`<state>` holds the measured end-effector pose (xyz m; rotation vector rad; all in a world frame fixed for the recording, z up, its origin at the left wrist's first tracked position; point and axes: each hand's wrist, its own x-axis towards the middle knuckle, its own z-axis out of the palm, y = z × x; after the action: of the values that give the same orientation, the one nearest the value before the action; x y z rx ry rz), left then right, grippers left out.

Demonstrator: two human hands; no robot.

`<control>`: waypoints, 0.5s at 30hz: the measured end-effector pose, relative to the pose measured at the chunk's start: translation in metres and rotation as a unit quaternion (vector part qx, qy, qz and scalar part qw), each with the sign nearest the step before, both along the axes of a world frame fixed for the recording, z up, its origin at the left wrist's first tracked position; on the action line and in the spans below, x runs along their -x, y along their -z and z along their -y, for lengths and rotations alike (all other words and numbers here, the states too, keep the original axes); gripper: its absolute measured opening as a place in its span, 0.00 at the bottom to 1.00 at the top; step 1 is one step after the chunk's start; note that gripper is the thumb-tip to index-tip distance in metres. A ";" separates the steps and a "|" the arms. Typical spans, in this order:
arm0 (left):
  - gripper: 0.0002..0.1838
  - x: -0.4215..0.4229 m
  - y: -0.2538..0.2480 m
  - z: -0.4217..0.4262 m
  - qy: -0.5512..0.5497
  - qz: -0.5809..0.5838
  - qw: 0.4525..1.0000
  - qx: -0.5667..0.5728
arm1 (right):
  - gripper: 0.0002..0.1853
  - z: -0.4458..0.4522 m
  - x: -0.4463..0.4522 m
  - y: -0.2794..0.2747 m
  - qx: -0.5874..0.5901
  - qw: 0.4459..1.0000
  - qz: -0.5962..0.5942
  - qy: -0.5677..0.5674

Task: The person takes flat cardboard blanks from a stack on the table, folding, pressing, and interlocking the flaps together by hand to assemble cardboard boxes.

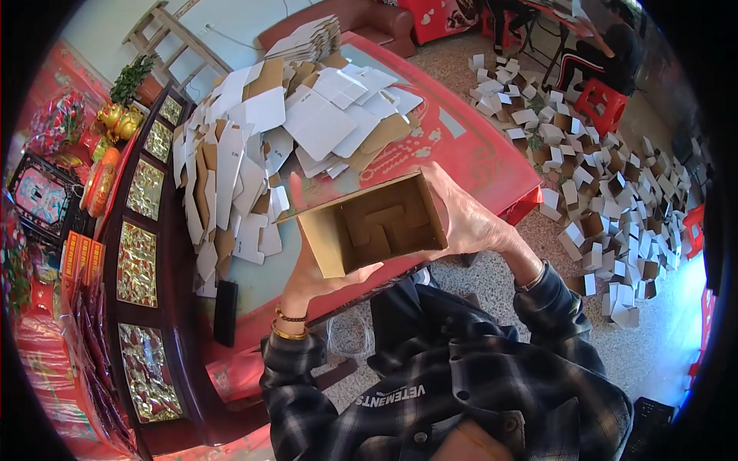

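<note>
An open cardboard box [324,230] is held up in front of my chest, its brown inside facing me and folded flaps showing at its bottom. My left hand [307,283] grips it from the left and underneath, with one finger raised beside its edge. On the opposite side, my right hand [470,217] is closed around the right wall; some of its fingers are hidden behind the box. Beyond the box, a heap of flat, white-and-brown carton blanks [323,123] lies on the red-covered table [492,165].
Many folded small boxes [592,184] are scattered over the floor at right, near a red stool [602,104] and a seated person [607,54]. A black phone-like object [225,313] lies at the table's left, beside a dark wooden cabinet [196,361] with gold panels.
</note>
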<state>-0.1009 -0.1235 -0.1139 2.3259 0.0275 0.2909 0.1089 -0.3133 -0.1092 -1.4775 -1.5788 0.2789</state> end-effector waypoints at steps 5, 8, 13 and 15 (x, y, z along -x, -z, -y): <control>0.60 -0.007 0.023 -0.015 -0.016 -0.031 0.999 -0.005 | 0.60 -0.020 -0.006 0.033 0.033 0.999 -0.018 0.032; 0.60 -0.019 0.052 -0.024 -0.036 -0.019 0.980 0.196 | 0.59 -0.034 -0.014 0.058 0.112 0.992 -0.065 0.007; 0.64 -0.019 0.057 -0.023 -0.028 -0.028 0.980 0.196 | 0.60 -0.027 -0.015 0.058 0.094 0.994 -0.052 0.023; 0.65 -0.012 0.040 -0.010 -0.056 0.064 0.966 0.246 | 0.60 -0.019 -0.022 0.072 0.029 0.996 -0.083 0.020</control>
<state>-0.0885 -0.1134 -0.1543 1.8118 0.1502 0.4369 0.1310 -0.2942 -0.1813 -1.4885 -1.4172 0.4164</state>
